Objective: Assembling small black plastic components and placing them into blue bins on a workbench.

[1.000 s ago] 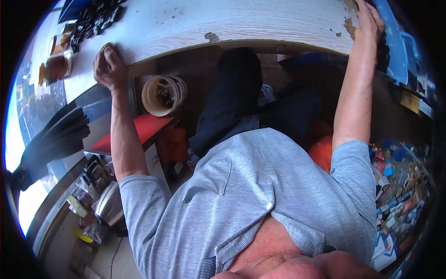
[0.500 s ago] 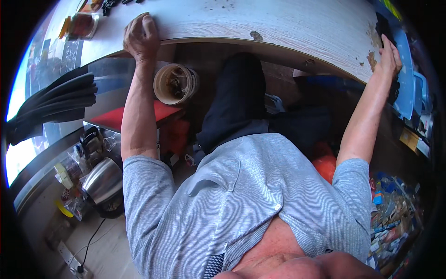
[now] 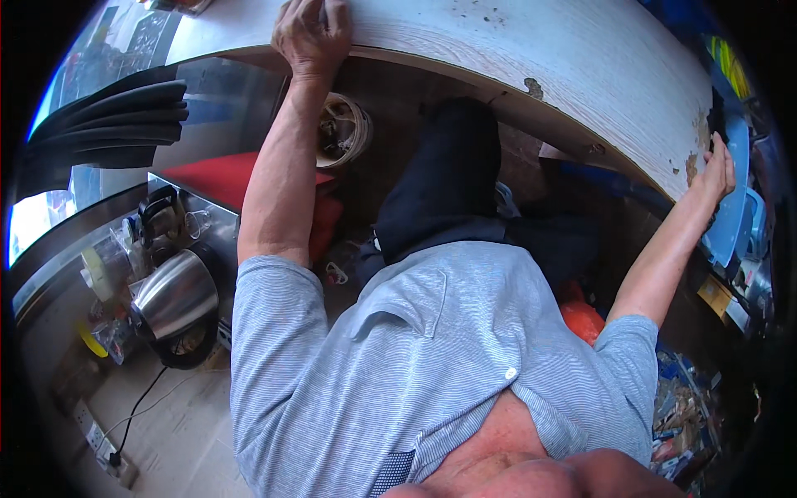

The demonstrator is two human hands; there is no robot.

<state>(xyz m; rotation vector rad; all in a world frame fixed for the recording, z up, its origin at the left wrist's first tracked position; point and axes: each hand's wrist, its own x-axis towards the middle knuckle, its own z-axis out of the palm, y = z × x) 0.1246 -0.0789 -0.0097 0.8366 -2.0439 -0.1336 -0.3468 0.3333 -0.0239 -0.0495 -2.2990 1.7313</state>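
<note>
My left hand (image 3: 314, 35) is closed with its fingers curled under, resting on the near edge of the white, wood-grained table (image 3: 465, 40). Whatever it may hold is hidden. Out at the table's right end is my right hand (image 3: 716, 174), its fingers loosely extended and slightly apart. Black material (image 3: 719, 116) lies right by these fingertips, its kind unclear. Just beyond that hand stands a light blue plastic container (image 3: 735, 203).
Under the table is a pale bucket (image 3: 359, 137) with scraps inside. A red surface (image 3: 212, 174) and a steel kettle (image 3: 176, 295) are at left, above a power strip (image 3: 104, 448). Mixed litter (image 3: 681, 415) lies at lower right. Black fabric (image 3: 116, 124) hangs at left.
The view has shifted, so the table sits higher and farther right. The jar and black pieces at upper left have mostly left the picture. Both hands stay at about the same table spots.
</note>
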